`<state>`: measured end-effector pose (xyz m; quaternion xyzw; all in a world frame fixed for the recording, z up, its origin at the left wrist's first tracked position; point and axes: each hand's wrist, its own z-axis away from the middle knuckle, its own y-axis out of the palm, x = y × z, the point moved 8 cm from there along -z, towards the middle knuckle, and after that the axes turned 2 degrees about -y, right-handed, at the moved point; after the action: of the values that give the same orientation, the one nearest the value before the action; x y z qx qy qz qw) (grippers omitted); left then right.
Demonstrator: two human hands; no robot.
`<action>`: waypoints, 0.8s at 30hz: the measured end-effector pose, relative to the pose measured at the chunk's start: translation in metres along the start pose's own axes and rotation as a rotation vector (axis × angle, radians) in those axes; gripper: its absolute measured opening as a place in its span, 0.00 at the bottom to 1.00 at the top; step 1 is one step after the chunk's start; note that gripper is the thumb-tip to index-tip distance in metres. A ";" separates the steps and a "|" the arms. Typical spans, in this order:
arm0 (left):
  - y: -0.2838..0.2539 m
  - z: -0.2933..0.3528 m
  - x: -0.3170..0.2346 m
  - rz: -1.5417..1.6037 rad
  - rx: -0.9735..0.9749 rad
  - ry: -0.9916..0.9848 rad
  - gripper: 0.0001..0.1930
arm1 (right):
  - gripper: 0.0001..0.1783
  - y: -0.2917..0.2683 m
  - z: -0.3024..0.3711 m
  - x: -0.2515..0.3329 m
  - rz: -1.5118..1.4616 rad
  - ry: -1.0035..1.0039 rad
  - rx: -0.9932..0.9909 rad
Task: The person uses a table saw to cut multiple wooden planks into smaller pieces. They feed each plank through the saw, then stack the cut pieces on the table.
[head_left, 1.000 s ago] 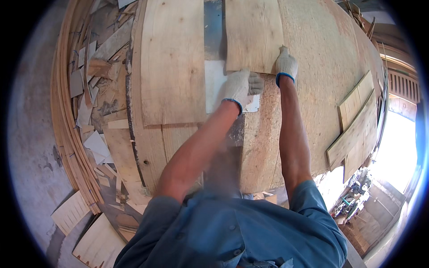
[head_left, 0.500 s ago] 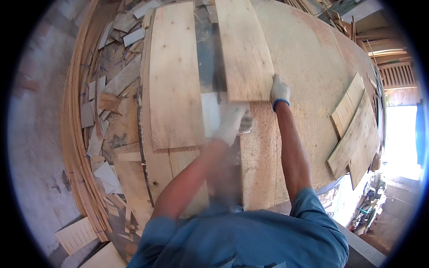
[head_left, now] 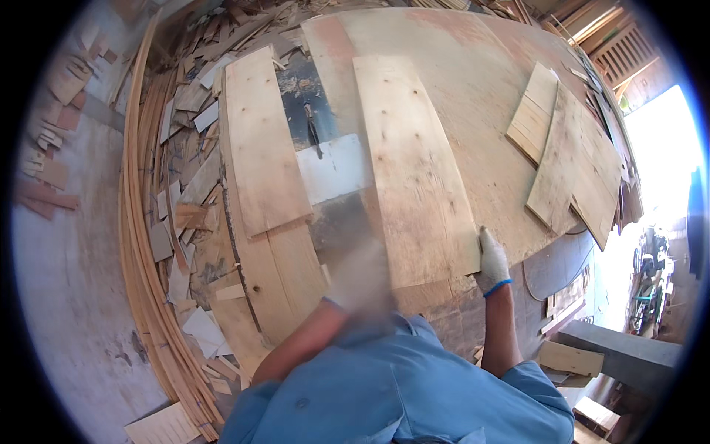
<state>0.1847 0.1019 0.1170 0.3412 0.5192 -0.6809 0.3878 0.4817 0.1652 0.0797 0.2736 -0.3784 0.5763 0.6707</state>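
Observation:
A pale plywood board (head_left: 418,166) lies lengthwise at the middle of the worktable. My right hand (head_left: 492,260), in a white glove, holds this board by its near right corner. Beside the board's near left edge is my left hand (head_left: 360,285), also gloved, smeared by motion so its fingers cannot be made out. A second pale board (head_left: 262,144) rests to the left, parallel to the first. Between the two boards show a dark metal strip (head_left: 299,89), a thin dark upright piece like a saw blade (head_left: 313,132) and a white plate (head_left: 333,169).
The worktable (head_left: 458,96) has a worn wooden top. Several plywood offcuts (head_left: 569,148) overlap at its right edge. Long thin strips (head_left: 137,222) run along the left side, next to heaped scraps (head_left: 196,185). A grey beam (head_left: 617,348) stands at lower right.
The held board and my right hand have come nearer to my body. My left hand has drawn back toward me too. The view has shifted, showing more of the far table.

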 end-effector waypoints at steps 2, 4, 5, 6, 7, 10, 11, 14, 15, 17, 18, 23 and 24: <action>0.002 0.007 -0.001 0.810 -0.022 -0.208 0.20 | 0.36 0.003 0.028 0.024 -0.254 0.047 0.363; -0.014 0.013 -0.029 1.183 -0.086 -0.368 0.26 | 0.39 0.012 0.053 0.069 -0.428 -0.036 0.445; -0.023 0.008 -0.045 1.334 -0.066 -0.281 0.25 | 0.39 0.015 0.064 0.091 -0.506 -0.030 0.408; -0.029 0.004 -0.065 1.422 -0.057 -0.200 0.25 | 0.39 0.016 0.069 0.108 -0.585 -0.023 0.369; -0.034 -0.001 -0.085 1.513 -0.032 -0.118 0.26 | 0.39 0.017 0.066 0.124 -0.659 -0.042 0.404; -0.043 -0.008 -0.137 1.567 -0.033 0.089 0.29 | 0.38 0.021 0.056 0.164 -0.787 -0.106 0.506; -0.045 -0.010 -0.145 1.559 -0.043 0.147 0.30 | 0.37 0.021 0.056 0.175 -0.774 -0.138 0.528; -0.048 -0.010 -0.159 1.548 -0.053 0.260 0.30 | 0.35 0.020 0.054 0.184 -0.690 -0.169 0.550; -0.048 -0.009 -0.161 1.546 -0.055 0.288 0.30 | 0.35 0.019 0.051 0.184 -0.653 -0.168 0.553; -0.045 -0.007 -0.155 1.534 -0.013 0.301 0.31 | 0.35 0.018 0.053 0.184 -0.605 -0.180 0.627; -0.042 -0.005 -0.156 1.598 0.059 0.331 0.30 | 0.35 0.015 0.052 0.182 -0.586 -0.167 0.558; -0.027 0.001 -0.110 0.920 -0.243 0.267 0.23 | 0.32 0.018 0.053 0.160 -0.424 -0.137 0.788; -0.016 0.001 -0.093 0.865 -0.348 0.172 0.21 | 0.30 0.005 0.045 0.145 -0.277 -0.144 0.673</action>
<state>0.2143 0.1193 0.2052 0.5114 0.4659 -0.3289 0.6428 0.4748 0.2120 0.2238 0.5675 -0.1732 0.5513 0.5865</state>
